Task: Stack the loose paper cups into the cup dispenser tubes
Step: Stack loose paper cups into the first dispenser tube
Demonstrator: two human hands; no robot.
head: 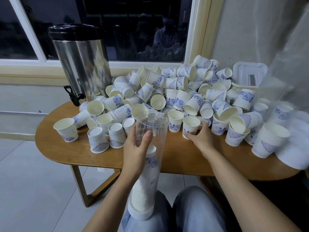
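Observation:
My left hand [136, 146] grips a clear plastic dispenser tube [154, 129] that stands tilted on my lap, its white base cap [142, 214] on my knee. A stack of nested cups [145, 186] fills its lower half. My right hand [199, 136] reaches onto the table, fingers curled round an upright white cup with blue flower print [190, 126]. A large heap of loose paper cups [175, 92] covers the wooden table [180, 158] behind it.
A steel drinks urn [80, 64] with a black tap stands at the table's back left. A nested cup stack [269, 141] lies at the right, beside clear plastic wrapping [284, 91]. A white plastic lid [249, 72] sits back right. Window and wall lie behind.

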